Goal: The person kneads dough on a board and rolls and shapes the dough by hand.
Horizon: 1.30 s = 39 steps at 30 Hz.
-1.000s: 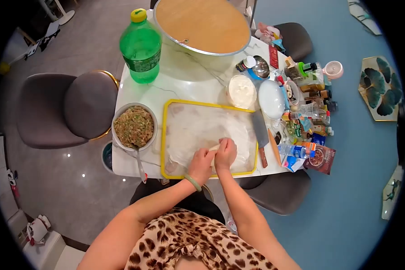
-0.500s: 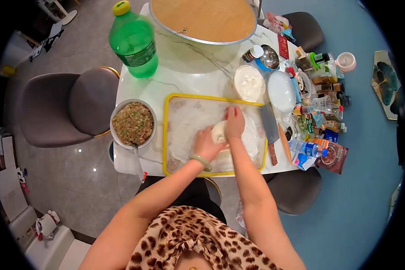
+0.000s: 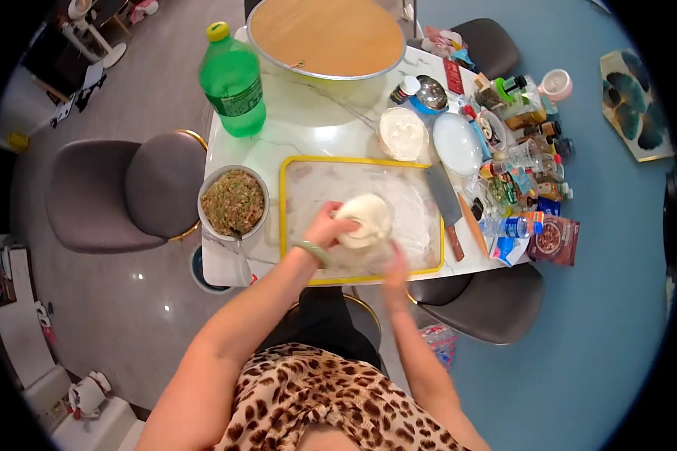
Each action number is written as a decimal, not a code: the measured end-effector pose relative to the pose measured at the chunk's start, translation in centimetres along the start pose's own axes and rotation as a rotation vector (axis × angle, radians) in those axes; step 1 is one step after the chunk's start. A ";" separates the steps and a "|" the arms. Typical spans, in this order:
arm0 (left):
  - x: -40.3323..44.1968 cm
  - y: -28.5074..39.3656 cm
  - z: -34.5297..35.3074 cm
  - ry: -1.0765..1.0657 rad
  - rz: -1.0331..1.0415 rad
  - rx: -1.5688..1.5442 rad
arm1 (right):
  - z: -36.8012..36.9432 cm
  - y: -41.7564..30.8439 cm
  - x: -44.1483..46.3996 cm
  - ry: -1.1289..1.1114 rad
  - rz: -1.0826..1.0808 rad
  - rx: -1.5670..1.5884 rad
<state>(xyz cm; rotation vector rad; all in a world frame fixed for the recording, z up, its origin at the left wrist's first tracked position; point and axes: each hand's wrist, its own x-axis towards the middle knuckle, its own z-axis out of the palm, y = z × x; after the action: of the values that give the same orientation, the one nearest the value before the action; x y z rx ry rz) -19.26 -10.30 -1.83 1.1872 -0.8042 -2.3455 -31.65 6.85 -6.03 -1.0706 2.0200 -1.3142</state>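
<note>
A pale lump of dough is gripped by my left hand, thumb over its near face. It appears raised a little above the floured mat with the yellow rim. My right hand is just to the right and nearer to me, apart from the dough and smeared by motion, so its fingers are unclear. White flour coats the mat's right half. Left of the mat stands a bowl of minced filling with a spoon in it. A cleaver lies along the mat's right edge.
A bowl of flour and a white oval plate stand beyond the mat. A wooden rolling pin lies right of the cleaver. Bottles and packets crowd the right edge. A green bottle and a big round tray are at the back.
Both hands were on the dough over the mat. Now my left hand has lifted and tilted it, while my right hand has come off it and moved toward me.
</note>
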 end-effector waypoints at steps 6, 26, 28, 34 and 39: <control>-5.8 7.8 -4.0 -0.078 0.258 -0.084 | 12.3 -7.2 -2.5 -0.664 -0.421 -0.406; -8.7 6.7 -5.7 -0.082 0.232 -0.209 | -5.2 7.8 7.0 0.041 -0.123 -0.841; -8.3 6.8 -5.7 -0.073 0.214 -0.205 | -3.8 7.3 8.0 0.022 -0.103 -0.883; -7.4 6.4 -4.6 -0.106 0.217 -0.244 | 4.5 -0.5 6.7 -0.370 -0.252 -0.696; -7.2 6.8 -4.5 -0.104 0.214 -0.246 | -0.5 2.6 11.3 -0.183 -0.163 -0.772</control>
<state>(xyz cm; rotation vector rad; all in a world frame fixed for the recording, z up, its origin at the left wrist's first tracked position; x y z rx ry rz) -10.95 -12.81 4.71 0.8409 -0.6196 -2.2648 -39.32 -1.58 -8.13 -1.6367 2.3804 -0.4406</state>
